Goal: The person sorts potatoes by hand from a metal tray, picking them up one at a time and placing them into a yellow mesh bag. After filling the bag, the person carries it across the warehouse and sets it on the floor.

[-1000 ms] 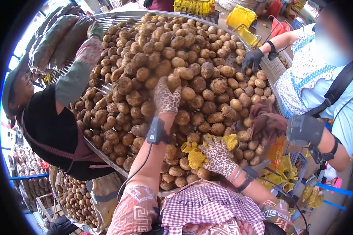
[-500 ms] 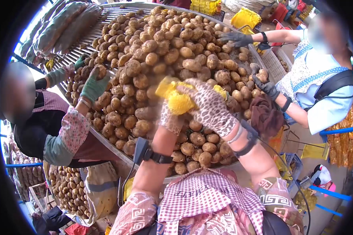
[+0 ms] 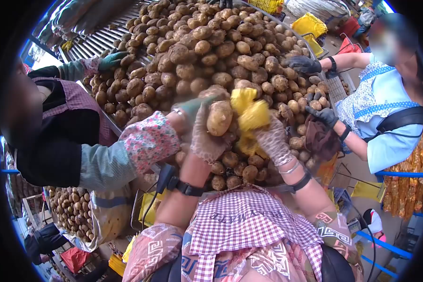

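My left hand [image 3: 208, 138], in a pale patterned glove, is closed on a potato [image 3: 219, 118] over the lower middle of the potato pile [image 3: 174, 56]. Just to its right, my right hand [image 3: 273, 138] is closed on a yellow mesh bag [image 3: 253, 114], which hangs crumpled above the potatoes. A co-worker's green-gloved hand [image 3: 199, 104] reaches in from the left beside my left hand; motion blurs it.
The co-worker at left has another green glove [image 3: 112, 61] on the pile. A person at right has two dark-gloved hands [image 3: 303, 64] among the potatoes. A brown cloth [image 3: 322, 137] lies at the right edge. A filled sack [image 3: 109, 211] stands lower left.
My hands have moved apart, and a potato is now in my left hand. My right hand has the yellow mesh. The left co-worker's arm has swung across towards my left hand.
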Motion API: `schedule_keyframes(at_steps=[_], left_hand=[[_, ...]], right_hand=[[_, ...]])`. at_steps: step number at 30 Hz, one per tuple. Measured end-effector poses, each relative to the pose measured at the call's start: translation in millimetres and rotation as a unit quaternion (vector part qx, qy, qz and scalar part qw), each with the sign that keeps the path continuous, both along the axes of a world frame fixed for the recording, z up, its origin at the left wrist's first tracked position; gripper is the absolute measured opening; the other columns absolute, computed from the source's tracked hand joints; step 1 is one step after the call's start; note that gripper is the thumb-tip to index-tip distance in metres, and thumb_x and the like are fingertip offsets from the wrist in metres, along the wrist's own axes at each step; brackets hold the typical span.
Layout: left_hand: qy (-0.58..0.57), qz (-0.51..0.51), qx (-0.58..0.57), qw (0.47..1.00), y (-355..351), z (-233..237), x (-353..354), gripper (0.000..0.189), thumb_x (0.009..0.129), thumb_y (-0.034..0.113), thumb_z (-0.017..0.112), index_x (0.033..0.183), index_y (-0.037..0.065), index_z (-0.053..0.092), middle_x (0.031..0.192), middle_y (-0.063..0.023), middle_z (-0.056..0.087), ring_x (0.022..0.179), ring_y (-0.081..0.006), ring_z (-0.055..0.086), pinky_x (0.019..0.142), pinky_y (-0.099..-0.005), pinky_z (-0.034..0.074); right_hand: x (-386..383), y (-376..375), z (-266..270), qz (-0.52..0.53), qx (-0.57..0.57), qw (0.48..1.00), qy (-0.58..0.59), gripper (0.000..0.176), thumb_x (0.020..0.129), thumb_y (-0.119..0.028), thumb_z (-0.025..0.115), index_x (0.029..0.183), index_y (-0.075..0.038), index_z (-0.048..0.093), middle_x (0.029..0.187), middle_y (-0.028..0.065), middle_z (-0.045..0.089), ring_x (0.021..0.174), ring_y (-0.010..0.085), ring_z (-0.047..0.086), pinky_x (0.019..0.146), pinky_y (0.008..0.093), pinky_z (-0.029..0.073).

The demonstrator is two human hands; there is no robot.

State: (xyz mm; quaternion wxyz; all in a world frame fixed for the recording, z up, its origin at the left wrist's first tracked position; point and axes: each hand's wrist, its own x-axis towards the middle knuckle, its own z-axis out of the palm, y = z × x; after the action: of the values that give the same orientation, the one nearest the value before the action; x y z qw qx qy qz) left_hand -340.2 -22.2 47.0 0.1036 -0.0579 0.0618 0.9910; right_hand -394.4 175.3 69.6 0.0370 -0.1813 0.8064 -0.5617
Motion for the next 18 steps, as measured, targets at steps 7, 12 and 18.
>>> schedule_keyframes(at_steps=[7,12,18], left_hand=[[-0.018,-0.069,0.147,0.987,66,-10,10,0.057,0.089,0.051,0.053,0.125,0.008,0.052,0.125,-0.011,0.056,0.114,-0.0263,0.055,0.102,-0.0459,0.042],[-0.09,-0.217,0.092,0.968,78,9,25,0.065,0.086,0.054,0.057,0.118,-0.002,0.053,0.113,-0.0219,0.059,0.086,-0.0274,0.065,0.077,-0.0423,0.056],[-0.085,-0.25,0.04,0.964,108,11,49,0.068,0.086,0.057,0.053,0.12,-0.002,0.053,0.11,-0.0197,0.062,0.09,-0.0277,0.064,0.079,-0.0437,0.053]], right_hand=[[55,16,60,0.01,0.163,0.94,0.301,0.056,0.072,-0.013,0.074,0.125,-0.012,0.057,0.12,0.013,0.057,0.107,0.0285,0.057,0.092,0.0391,0.047],[60,91,4,-0.333,-0.221,0.851,-0.341,0.033,0.085,-0.017,0.069,0.11,0.003,0.059,0.096,0.0097,0.067,0.089,0.0194,0.064,0.081,0.0306,0.053],[131,105,-9,-0.245,-0.144,0.958,-0.028,0.047,0.083,-0.017,0.07,0.123,0.0,0.052,0.115,0.009,0.06,0.104,0.0179,0.057,0.092,0.0316,0.045]])
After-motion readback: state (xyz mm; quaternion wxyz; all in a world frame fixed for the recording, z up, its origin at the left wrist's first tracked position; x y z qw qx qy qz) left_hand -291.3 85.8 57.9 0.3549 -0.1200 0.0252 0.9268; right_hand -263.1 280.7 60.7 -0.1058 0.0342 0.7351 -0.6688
